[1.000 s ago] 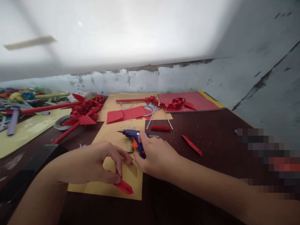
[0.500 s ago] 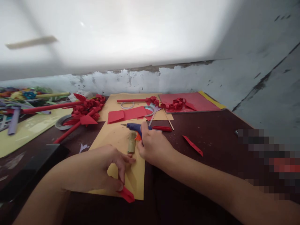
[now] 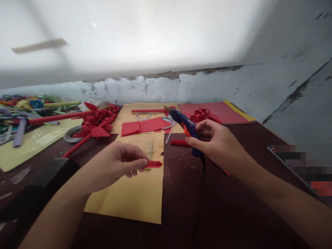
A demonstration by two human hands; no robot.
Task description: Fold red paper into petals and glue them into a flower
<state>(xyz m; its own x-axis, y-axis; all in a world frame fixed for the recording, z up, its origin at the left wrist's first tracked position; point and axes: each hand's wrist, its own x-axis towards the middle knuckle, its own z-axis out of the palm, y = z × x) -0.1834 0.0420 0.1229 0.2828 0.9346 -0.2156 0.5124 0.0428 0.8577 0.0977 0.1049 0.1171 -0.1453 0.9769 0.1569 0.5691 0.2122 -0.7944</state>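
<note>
Between the thumb and fingers of my left hand is a folded red paper strip, its pointed end facing right. It is held above the yellow paper sheet. Behind the strip, a tan, glue-marked roll lies on the sheet, partly covered. My right hand grips a blue glue gun with an orange trigger, its nozzle tilted up and to the left. A red folded paper piece lies on the table beneath the gun, partly hidden by it.
Red paper flowers on stems lie at left, beside a grey tape roll. Red paper sheets and a white ring of tape are at the back. A black object sits at left, a phone-like thing at right.
My right hand has lifted the glue gun off the yellow sheet, up and to the right. The left hand has raised the red strip and turned it level.
</note>
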